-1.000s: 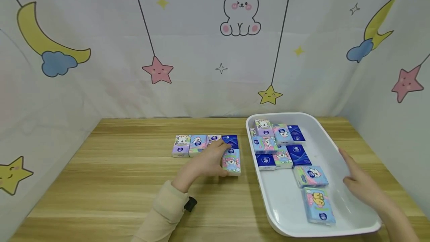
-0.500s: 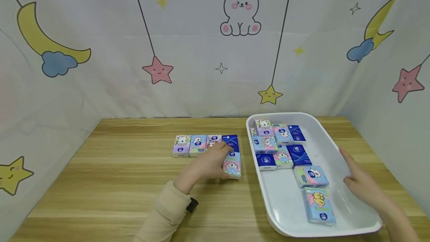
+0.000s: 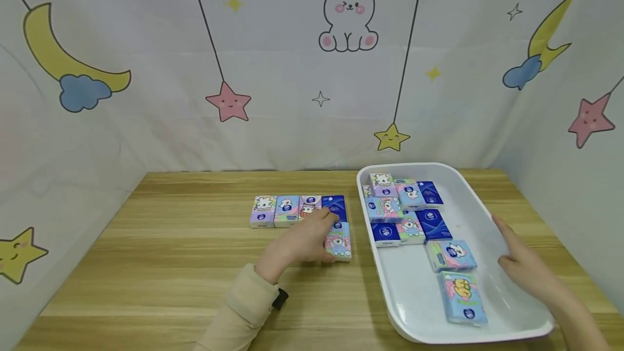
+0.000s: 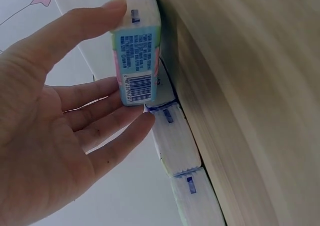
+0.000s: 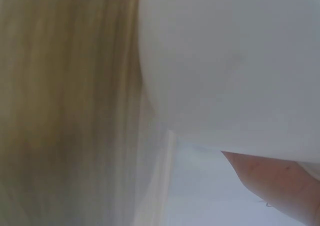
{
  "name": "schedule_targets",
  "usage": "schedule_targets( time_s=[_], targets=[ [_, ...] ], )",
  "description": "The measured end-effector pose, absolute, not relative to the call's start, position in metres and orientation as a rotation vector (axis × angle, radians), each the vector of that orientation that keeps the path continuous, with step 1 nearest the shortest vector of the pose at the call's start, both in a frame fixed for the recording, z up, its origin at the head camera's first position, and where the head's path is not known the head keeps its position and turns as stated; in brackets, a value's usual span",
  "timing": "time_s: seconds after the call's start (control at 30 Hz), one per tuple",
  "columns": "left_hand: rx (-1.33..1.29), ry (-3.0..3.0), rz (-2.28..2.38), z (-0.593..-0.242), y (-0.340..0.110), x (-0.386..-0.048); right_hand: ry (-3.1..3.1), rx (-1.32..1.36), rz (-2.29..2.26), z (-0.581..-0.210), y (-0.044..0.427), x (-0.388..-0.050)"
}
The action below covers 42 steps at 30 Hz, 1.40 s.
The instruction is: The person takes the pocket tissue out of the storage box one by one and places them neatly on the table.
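In the head view my left hand (image 3: 304,240) pinches a pastel tissue pack (image 3: 338,241) by its sides, just in front of a dark blue pack (image 3: 335,207). That blue pack ends a row on the table with a purple pack (image 3: 264,211), a light blue pack (image 3: 287,211) and a partly covered pack (image 3: 310,206). The left wrist view shows thumb and fingers on either side of the held pack (image 4: 135,65), its barcode end facing the camera. My right hand (image 3: 531,270) rests at the right rim of the white tray (image 3: 409,307).
Inside the tray, blue and pastel packs (image 3: 433,225) lie clustered at the back left, some stacked. Two more packs, one pastel (image 3: 451,256) and one with a yellow figure (image 3: 463,298), lie nearer its front. A printed curtain (image 3: 292,145) stands behind the wooden table (image 3: 170,264).
The pack in my left hand has slid slightly toward the table's front, uncovering more of the dark blue pack. My right hand stays at the tray's rim.
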<state>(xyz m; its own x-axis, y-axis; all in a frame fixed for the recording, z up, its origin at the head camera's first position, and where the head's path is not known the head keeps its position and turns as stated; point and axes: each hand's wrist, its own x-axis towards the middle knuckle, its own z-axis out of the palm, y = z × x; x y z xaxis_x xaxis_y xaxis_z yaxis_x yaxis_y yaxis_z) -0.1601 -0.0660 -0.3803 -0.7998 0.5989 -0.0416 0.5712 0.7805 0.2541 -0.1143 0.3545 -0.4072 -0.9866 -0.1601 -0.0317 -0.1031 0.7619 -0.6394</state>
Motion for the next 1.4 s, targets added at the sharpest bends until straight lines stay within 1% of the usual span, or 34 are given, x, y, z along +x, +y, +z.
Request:
schedule_targets(
  time_s=[0.4,1.4],
  targets=[
    [0.948,2.856,0.338,-0.3849,-0.067,-0.162,2.851,-0.21,-1.055,-0.4062,0.3535,-0.1125],
    [0.876,2.831,0.376,-0.3824,-0.0689,-0.1606,2.862,-0.239,-1.092,-0.4066,0.3528,-0.112]
  ],
)
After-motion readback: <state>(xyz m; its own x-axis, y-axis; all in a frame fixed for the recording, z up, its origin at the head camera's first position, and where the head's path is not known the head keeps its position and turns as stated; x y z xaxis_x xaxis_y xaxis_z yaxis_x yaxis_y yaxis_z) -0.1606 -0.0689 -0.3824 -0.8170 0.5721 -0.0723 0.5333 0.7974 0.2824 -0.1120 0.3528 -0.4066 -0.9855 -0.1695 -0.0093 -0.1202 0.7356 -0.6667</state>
